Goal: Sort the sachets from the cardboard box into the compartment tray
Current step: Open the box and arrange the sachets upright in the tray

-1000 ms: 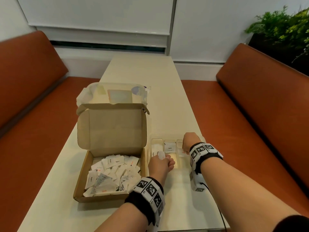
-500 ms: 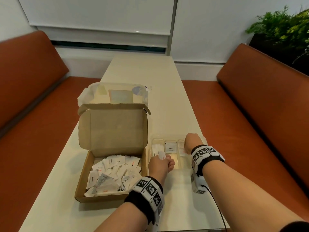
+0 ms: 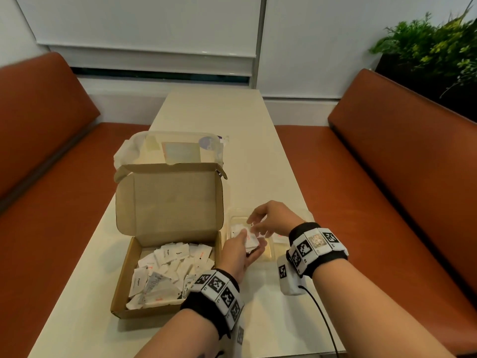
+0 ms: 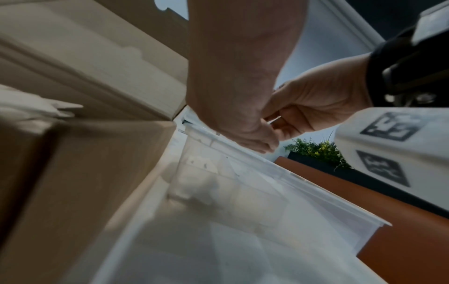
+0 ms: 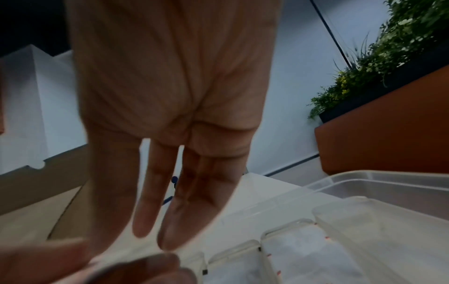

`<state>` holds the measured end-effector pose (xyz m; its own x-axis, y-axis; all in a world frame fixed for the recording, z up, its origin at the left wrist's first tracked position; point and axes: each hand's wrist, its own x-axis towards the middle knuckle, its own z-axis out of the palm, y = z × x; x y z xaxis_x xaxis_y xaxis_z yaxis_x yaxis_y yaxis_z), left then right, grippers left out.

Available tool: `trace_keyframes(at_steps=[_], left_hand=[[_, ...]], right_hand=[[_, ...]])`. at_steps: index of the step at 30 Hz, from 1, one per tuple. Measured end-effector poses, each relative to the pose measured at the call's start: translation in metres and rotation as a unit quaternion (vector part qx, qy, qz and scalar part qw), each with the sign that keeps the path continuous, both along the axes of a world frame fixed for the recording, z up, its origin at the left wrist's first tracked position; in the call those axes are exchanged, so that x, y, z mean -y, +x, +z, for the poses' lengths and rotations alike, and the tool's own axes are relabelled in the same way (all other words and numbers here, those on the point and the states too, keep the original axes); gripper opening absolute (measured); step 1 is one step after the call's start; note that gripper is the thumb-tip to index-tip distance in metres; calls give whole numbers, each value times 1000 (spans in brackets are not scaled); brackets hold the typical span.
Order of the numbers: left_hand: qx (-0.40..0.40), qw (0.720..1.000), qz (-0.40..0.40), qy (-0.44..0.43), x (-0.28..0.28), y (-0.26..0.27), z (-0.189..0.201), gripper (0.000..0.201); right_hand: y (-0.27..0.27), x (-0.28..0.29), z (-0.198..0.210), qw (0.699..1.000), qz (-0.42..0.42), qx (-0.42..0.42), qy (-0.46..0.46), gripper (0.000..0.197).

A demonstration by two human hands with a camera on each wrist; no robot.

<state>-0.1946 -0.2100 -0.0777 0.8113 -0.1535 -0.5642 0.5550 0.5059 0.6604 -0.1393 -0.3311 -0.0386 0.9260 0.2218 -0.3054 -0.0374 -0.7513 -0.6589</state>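
Cream tabletop [image 3: 258, 151] between orange benches. Mid-sort: left hand [image 3: 238, 251] cupping sachets [image 3: 249, 239] over compartment tray [image 3: 268, 257], right hand [image 3: 271, 218] pinching one. Cardboard box [image 3: 165, 254] left, plenty remaining. Next: probably dropping into matching compartment.

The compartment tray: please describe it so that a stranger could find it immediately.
On the long pale table, look just right of the open cardboard box, beneath both hands. The compartment tray is low, clear plastic with dividers, a few white sachets inside; the other clear container lies behind the box.

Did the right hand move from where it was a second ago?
Yes. The right hand shifted left over the compartment tray, toward the cardboard box and left hand.
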Motion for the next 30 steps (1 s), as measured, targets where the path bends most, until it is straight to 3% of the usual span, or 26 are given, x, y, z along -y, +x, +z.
trace_keyframes(at_steps=[3, 6, 10, 14, 18, 21, 26, 28, 30], left_hand=[[20, 1000, -12, 7, -2, 2, -1, 36], [25, 999, -17, 17, -3, 5, -3, 35], [11, 1000, 8, 28, -4, 8, -5, 32], [32, 997, 33, 66, -3, 12, -4, 18], [80, 981, 5, 175, 0, 15, -7, 24], [107, 957, -27, 269, 1, 16, -9, 26], [144, 915, -62, 372, 3, 18, -9, 24], [143, 914, -52, 375, 3, 18, -7, 11], [152, 918, -30, 366, 4, 18, -7, 17]], right_hand=[[-3, -2, -2, 999, 26, -22, -7, 27], [-4, 1, -4, 1000, -3, -2, 22, 17], [-5, 8, -4, 993, -60, 9, 101, 7], [-7, 18, -4, 968, -150, 9, 201, 13], [-13, 23, -7, 946, -183, -18, 266, 13], [-16, 25, -12, 951, -169, -30, 257, 13], [-14, 27, -14, 985, -89, 15, 146, 17], [-13, 28, -15, 991, -72, 20, 109, 10], [-13, 31, -16, 991, -83, 15, 105, 5]])
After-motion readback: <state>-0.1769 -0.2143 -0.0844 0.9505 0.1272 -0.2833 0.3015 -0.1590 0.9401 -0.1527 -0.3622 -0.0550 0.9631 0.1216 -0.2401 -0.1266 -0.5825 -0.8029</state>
